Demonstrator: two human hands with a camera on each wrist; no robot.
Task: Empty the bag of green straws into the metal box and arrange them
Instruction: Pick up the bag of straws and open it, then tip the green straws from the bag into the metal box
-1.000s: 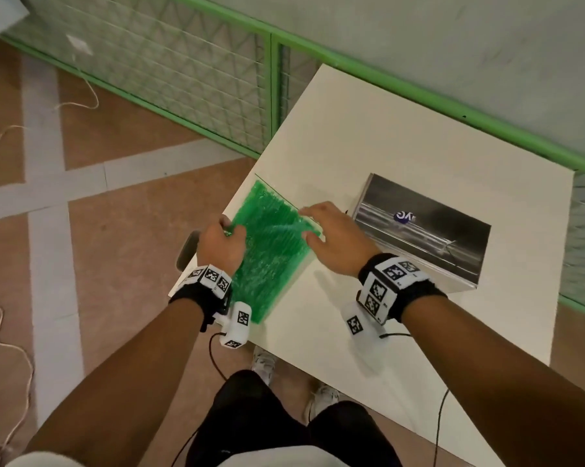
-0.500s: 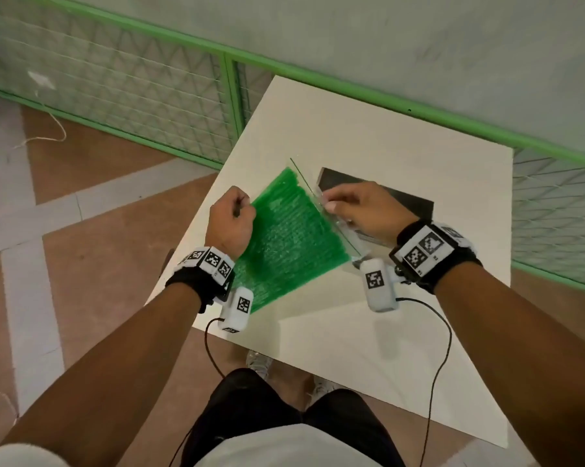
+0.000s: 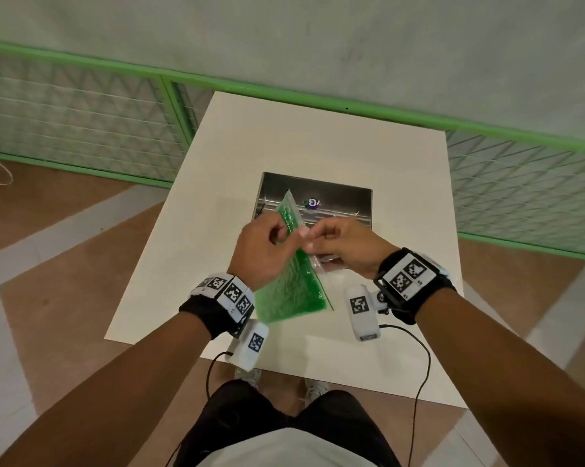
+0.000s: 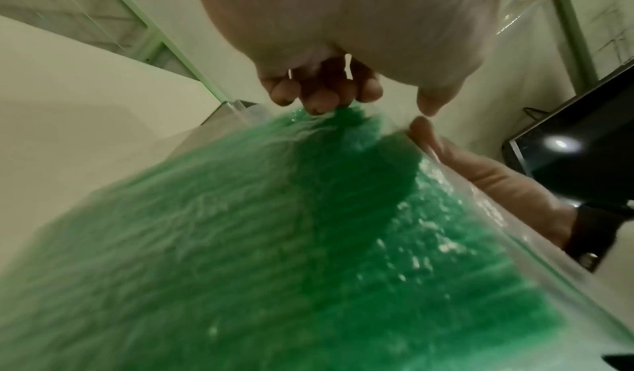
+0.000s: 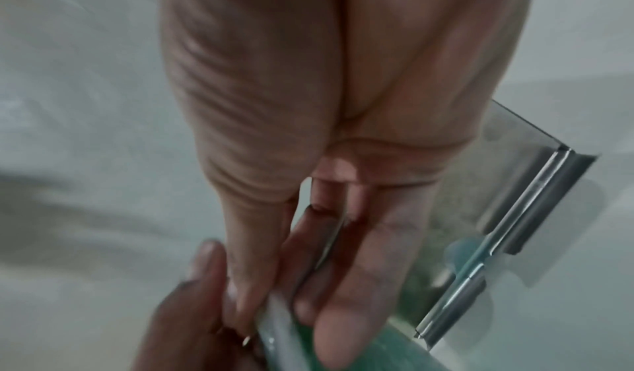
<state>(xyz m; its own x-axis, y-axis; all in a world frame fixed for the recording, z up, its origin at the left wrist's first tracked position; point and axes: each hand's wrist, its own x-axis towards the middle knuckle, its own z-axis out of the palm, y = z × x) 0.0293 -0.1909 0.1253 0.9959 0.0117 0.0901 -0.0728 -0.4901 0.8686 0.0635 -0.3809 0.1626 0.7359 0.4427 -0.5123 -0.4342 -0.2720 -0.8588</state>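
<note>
A clear bag of green straws (image 3: pixel 293 284) stands on edge above the white table (image 3: pixel 318 136), just in front of the metal box (image 3: pixel 338 197). My left hand (image 3: pixel 281 232) grips the bag's upper side. My right hand (image 3: pixel 306 239) pinches the clear top strip beside it, fingertips nearly touching the left hand. In the left wrist view the bag (image 4: pixel 309 241) fills the frame below my curled fingers (image 4: pixel 322 97), with the box (image 4: pixel 583 146) dark at the right. The right wrist view shows my fingers (image 5: pixel 343 282) pinching the clear edge (image 5: pixel 278 314) near the box's corner (image 5: pixel 514 214).
A green-framed mesh fence (image 3: pixel 82 123) runs behind and to both sides of the table. The table's front edge (image 3: pixel 318 375) lies close to my legs. Cables (image 3: pixel 422 365) hang from the wrist cameras.
The bag left the table, turned up on edge and moved right to just in front of the box. Both hands came together at its top edge.
</note>
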